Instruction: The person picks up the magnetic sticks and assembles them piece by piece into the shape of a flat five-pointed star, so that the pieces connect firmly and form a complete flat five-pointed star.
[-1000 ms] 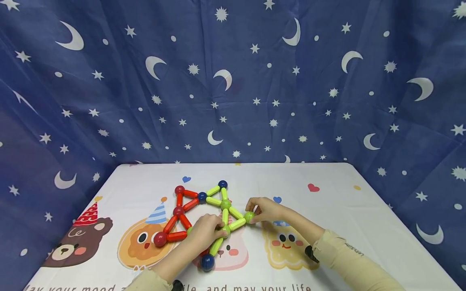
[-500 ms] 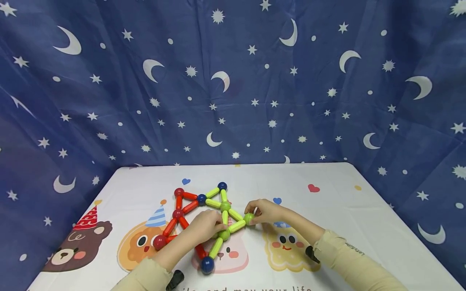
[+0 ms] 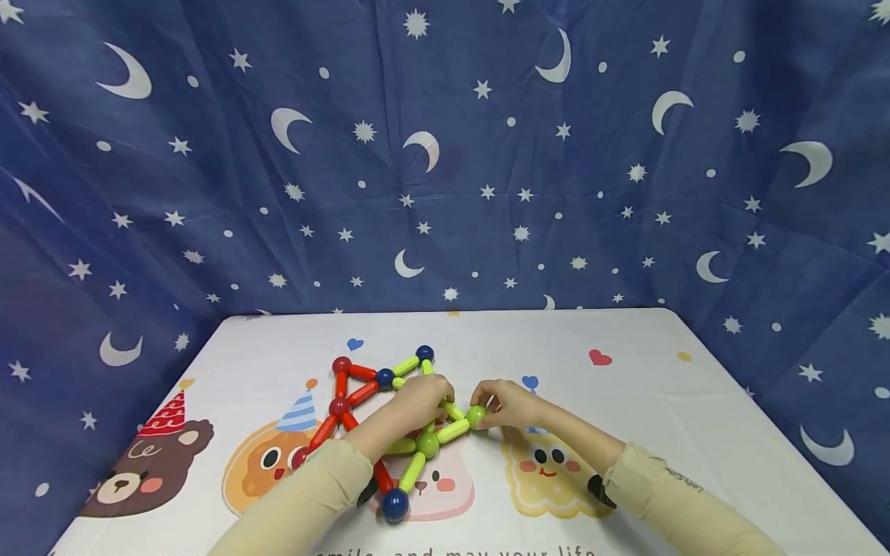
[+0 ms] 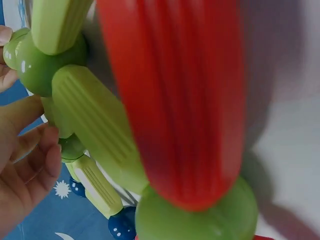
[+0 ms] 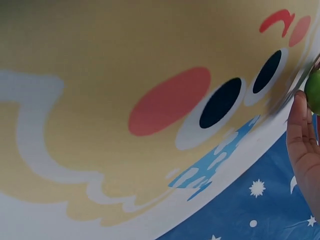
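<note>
A flat frame of magnetic rods and balls lies on the table. My left hand [image 3: 420, 401] is over its upper right part, fingers curled at a green ball that it mostly hides in the head view. In the left wrist view, those fingertips [image 4: 52, 155] meet that green ball [image 4: 74, 148]. My right hand [image 3: 506, 403] pinches the rightmost green ball [image 3: 476, 418], where two yellow-green rods [image 3: 453, 430] meet. A nearer green ball [image 3: 427, 443] joins several rods. Close to the left wrist camera is a red rod [image 4: 175, 100].
Red rods [image 3: 363, 394] and red balls [image 3: 339, 407] form the frame's left part, some hidden by the left sleeve. Blue balls sit at the far corner [image 3: 425, 353] and near corner [image 3: 395, 505]. The white tablecloth [image 3: 681, 432] carries cartoon prints; a starry blue curtain [image 3: 487, 154] stands behind.
My left hand has moved from the nearer green ball up and away to the farther one. The right hand stays at the rightmost green ball.
</note>
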The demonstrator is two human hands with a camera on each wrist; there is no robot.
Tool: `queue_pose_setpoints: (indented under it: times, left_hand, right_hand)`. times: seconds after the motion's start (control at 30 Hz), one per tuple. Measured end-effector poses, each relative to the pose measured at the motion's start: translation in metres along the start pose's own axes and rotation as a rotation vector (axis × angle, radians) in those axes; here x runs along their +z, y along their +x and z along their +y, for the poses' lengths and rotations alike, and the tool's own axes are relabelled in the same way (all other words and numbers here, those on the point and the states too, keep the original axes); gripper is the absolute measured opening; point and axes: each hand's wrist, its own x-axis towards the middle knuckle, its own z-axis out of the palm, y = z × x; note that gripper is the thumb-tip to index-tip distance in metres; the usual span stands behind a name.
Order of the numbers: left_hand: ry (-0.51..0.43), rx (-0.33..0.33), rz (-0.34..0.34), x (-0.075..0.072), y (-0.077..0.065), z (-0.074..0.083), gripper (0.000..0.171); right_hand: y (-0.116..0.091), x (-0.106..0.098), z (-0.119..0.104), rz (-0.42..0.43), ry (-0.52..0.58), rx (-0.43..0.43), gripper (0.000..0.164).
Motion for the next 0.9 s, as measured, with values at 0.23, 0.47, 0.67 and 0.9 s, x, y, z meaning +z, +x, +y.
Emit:
queue_pose_setpoints:
  times: [0.23, 0.47, 0.67, 0.9]
  left_hand:
    - [0.148, 0.079, -0.007, 0.003, 0.007, -0.006, 0.017]
    - [0.055, 0.068, -0.007, 0.005, 0.01, -0.012, 0.014]
    - [0.013, 0.06, -0.016, 0.004, 0.008, -0.012, 0.014]
    - [-0.115, 0.029, 0.001, -0.003, -0.004, -0.016, 0.028]
  right_hand:
    - [0.0, 0.002, 0.001, 0.017, 0.006, -0.009, 0.026]
    - [0.0, 0.003, 0.002, 0.017, 0.023, 0.004, 0.025]
    - [-0.001, 0.001, 0.0, 0.032, 0.017, 0.007, 0.026]
    - [-0.001, 0.002, 0.0, 0.024, -0.006, -0.007, 0.025]
